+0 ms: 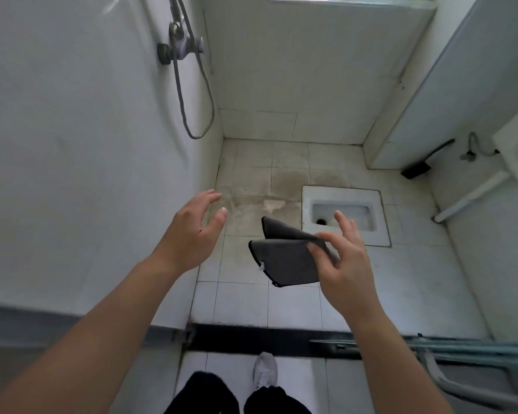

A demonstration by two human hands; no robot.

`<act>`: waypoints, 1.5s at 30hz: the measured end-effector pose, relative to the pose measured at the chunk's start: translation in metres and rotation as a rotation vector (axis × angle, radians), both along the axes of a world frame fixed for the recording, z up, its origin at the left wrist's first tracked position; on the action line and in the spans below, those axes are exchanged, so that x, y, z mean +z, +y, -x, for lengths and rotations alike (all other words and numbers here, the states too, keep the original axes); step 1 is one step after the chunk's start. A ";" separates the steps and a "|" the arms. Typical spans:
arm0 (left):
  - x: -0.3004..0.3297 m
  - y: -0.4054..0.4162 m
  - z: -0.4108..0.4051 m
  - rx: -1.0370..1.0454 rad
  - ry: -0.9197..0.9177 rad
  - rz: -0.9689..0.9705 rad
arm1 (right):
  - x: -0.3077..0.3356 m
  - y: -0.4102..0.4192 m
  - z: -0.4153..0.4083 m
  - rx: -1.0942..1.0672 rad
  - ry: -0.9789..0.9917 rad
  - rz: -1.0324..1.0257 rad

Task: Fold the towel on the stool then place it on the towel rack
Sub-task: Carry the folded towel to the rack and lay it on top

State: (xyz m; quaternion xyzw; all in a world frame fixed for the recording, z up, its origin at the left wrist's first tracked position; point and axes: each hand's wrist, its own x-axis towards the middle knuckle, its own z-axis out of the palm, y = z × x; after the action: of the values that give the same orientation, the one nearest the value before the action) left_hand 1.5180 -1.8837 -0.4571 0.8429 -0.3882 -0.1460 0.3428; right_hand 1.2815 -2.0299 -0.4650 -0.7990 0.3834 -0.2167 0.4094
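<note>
A small dark grey towel (pixel 283 258), folded over on itself, hangs in the air above the tiled floor in the middle of the view. My right hand (pixel 340 258) pinches its right edge between thumb and fingers, with the index finger raised. My left hand (pixel 192 231) hovers to the left of the towel, fingers spread and curved, a short gap away and not touching it. No stool or towel rack can be made out for certain.
A squat toilet pan (pixel 346 215) sits in the floor behind the towel. A shower mixer and hose (pixel 183 52) hang on the left wall. A dark door threshold (pixel 266 339) crosses below, metal tubing (pixel 461 351) lies at lower right, and my shoe (pixel 265 372) stands near it.
</note>
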 end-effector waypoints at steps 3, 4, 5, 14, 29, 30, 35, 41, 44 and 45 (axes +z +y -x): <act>-0.003 -0.035 -0.019 -0.046 0.014 0.002 | 0.001 -0.022 -0.016 -0.038 -0.008 -0.011; -0.006 -0.049 -0.027 -0.057 0.019 0.005 | 0.000 -0.030 -0.022 -0.049 0.002 -0.010; -0.008 -0.064 -0.035 -0.071 0.018 0.012 | -0.001 -0.037 -0.026 -0.064 0.015 -0.008; -0.028 -0.208 -0.092 -0.353 0.076 0.049 | 0.000 -0.098 -0.060 -0.340 0.048 -0.009; -0.007 -0.412 -0.092 -0.836 0.050 0.082 | 0.021 -0.193 -0.066 -0.844 0.013 0.079; -0.008 -0.425 -0.088 -0.852 0.038 0.078 | 0.018 -0.202 -0.063 -0.857 0.009 0.082; -0.004 -0.489 -0.058 -0.916 0.000 0.066 | 0.011 -0.252 -0.047 -0.901 -0.001 0.094; 0.012 -0.569 -0.009 -1.004 -0.043 0.080 | 0.019 -0.316 -0.022 -0.954 0.013 0.152; 0.016 -0.599 0.013 -1.069 -0.073 0.089 | 0.025 -0.343 -0.010 -0.973 0.062 0.159; 0.017 -0.608 0.020 -1.099 -0.085 0.092 | 0.027 -0.350 -0.006 -0.991 0.064 0.163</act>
State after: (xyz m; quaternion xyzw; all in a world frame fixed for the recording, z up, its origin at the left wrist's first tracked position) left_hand 1.4975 -2.4913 -0.4402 0.5054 -0.7905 -0.2524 0.2367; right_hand 1.2873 -2.3804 -0.4384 -0.5566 0.7109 -0.3896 0.1818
